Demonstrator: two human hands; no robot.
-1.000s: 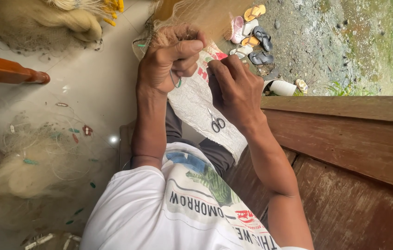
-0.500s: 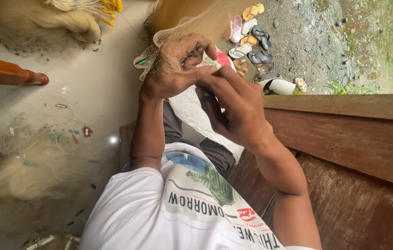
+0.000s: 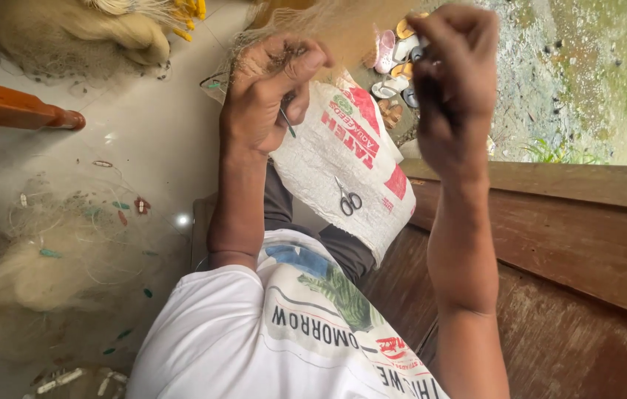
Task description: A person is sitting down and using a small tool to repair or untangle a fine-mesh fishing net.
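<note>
My left hand [image 3: 265, 96] is closed on a bunch of fine pale fishing net [image 3: 328, 26], and a thin green sliver [image 3: 287, 122] pokes out under its fingers. My right hand [image 3: 454, 70] is raised to the right of it and apart from it. Its fingers are curled into a fist, and I see nothing in them. A white woven sack with red print [image 3: 343, 170] lies across my lap. Small scissors [image 3: 347, 198] rest on the sack, below both hands.
A heap of fishing net with small floats [image 3: 55, 251] covers the tiled floor on the left, and another bundle [image 3: 84, 29] lies at the top left. An orange wooden leg [image 3: 10, 111] juts in from the left. A brown wooden bench [image 3: 587, 251] runs along the right. Sandals [image 3: 395, 70] lie beyond.
My right hand has pulled away from my left hand, up and to the right. The sack and the scissors on it now show.
</note>
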